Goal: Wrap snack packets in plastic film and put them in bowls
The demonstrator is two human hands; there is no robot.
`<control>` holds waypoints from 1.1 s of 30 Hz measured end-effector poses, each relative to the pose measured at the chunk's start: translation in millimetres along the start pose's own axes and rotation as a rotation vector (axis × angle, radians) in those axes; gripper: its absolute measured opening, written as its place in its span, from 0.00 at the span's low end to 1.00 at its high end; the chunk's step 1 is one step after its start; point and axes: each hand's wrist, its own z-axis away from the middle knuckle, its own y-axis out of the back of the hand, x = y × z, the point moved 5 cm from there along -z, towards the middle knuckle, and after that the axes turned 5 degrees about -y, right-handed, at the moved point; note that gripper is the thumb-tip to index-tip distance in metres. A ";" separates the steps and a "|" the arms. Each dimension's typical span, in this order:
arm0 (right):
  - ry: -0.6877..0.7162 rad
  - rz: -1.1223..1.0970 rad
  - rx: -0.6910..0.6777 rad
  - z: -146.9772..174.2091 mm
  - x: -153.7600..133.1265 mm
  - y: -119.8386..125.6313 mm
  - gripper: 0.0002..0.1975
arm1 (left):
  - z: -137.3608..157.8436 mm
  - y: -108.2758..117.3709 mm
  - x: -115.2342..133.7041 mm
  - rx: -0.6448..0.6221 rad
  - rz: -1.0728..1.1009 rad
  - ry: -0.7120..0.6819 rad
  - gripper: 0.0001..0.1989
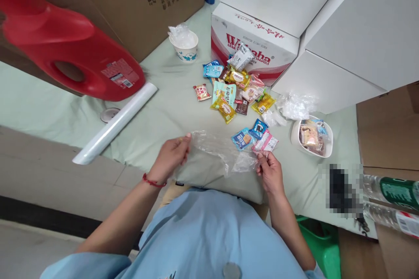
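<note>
A clear plastic bag [216,150] is stretched between my two hands, just above the near edge of the table. My left hand [173,152] pinches one end of it, and my right hand [270,172] pinches the other. Just beyond the right hand lie a pink-and-white snack packet [266,141], a blue snack packet [242,138] and a dark blue packet [259,127]. Farther back is a pile of mixed snack packets [225,91] in yellow, green, brown and white wrappers.
A white bowl [330,146] with wrapped snacks stands right, near crumpled clear bags [296,104]. A paper cup [193,48] holds plastic. At left are a red jug [94,56] and a white roll [114,124]. A Wahaha carton [222,30] stands behind; bottles [379,218] lie right.
</note>
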 end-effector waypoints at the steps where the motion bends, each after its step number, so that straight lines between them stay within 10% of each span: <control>1: 0.030 0.011 -0.003 3.5 -1.1 -2.0 0.19 | 8.7 -12.7 -3.0 -0.171 0.083 0.094 0.33; 4: 0.116 0.113 -0.057 15.7 -5.3 -7.8 0.15 | 27.7 -41.1 -2.8 -0.445 0.255 0.248 0.40; 8: 0.357 0.370 -0.192 36.1 -19.3 -18.8 0.09 | 19.3 -59.7 6.5 -0.399 0.221 0.225 0.37; 13: 0.603 0.489 -0.280 52.4 -35.6 -25.5 0.09 | 4.5 -68.3 27.3 -0.420 -0.040 -0.138 0.21; 19: 0.282 0.121 0.029 23.1 -20.7 16.6 0.11 | -2.1 -33.7 13.6 -0.340 0.306 -0.040 0.21; 25: -0.227 -0.202 -0.075 -1.5 12.2 19.4 0.22 | -5.9 -8.3 -11.1 -0.244 0.411 0.109 0.25; 33: -0.006 0.069 -0.019 -13.0 7.0 6.0 0.20 | -17.8 48.1 -17.3 -0.051 -0.039 -0.057 0.25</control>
